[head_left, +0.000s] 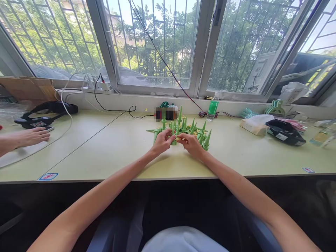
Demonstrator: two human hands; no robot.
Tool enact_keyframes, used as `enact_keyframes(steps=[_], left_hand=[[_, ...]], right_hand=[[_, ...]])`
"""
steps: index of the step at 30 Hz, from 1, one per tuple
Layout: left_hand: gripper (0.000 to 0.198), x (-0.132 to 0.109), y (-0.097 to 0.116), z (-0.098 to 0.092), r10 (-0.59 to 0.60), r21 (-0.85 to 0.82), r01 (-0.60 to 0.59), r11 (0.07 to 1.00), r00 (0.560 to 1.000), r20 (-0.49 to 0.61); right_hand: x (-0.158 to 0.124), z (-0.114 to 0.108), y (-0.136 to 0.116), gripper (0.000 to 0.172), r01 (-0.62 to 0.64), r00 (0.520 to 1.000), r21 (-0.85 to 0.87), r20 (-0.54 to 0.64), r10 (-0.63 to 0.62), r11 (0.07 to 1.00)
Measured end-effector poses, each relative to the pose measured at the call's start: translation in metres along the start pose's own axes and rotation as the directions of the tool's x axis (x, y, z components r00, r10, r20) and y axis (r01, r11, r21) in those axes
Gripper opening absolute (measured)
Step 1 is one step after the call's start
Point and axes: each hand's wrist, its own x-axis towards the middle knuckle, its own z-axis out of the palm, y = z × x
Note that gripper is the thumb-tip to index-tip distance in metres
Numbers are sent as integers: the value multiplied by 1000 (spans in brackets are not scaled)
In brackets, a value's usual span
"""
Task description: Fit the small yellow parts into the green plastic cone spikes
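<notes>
My left hand (162,142) is closed around a green plastic spike (173,132), its pointed end up, above the near part of the table. Fingertips of my right hand (193,145) are pinched together close beside it, on a small yellowish piece (179,138) too small to make out well. Both hands nearly meet. Behind and around them several more green cone-shaped spikes (207,140) stand or lie in a cluster, with small yellow pieces (193,132) scattered among them. My fingers partly cover the held parts.
At the left, another person's hand (33,136) rests on the table by a black headset (39,117). Behind the spikes are cables and a green-labelled bottle (212,107). To the right lie a tissue pack (253,125) and another black headset (285,132).
</notes>
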Motion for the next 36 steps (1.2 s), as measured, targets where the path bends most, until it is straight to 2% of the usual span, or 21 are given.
enact_keyframes(steps=[7, 11, 18, 26, 36], left_hand=[[38, 1, -4, -2, 42, 45, -43, 998, 999, 13], [35, 1, -6, -3, 88, 92, -90, 992, 996, 24], [30, -1, -10, -5, 146, 195, -156, 968, 987, 65], [25, -3, -16, -5, 177, 204, -197, 959, 978, 112], [22, -2, -22, -3, 225, 190, -247, 950, 965, 131]], right_hand=[[0, -1, 0, 20, 1, 999, 15, 41, -2, 1000], [0, -1, -3, 24, -20, 997, 33, 80, 17, 999], [-2, 3, -2, 34, 35, 995, 21, 90, -37, 999], [-3, 7, 4, 26, 2, 995, -19, 98, 0, 1000], [-1, 5, -3, 44, -74, 991, -10, 108, 74, 997]])
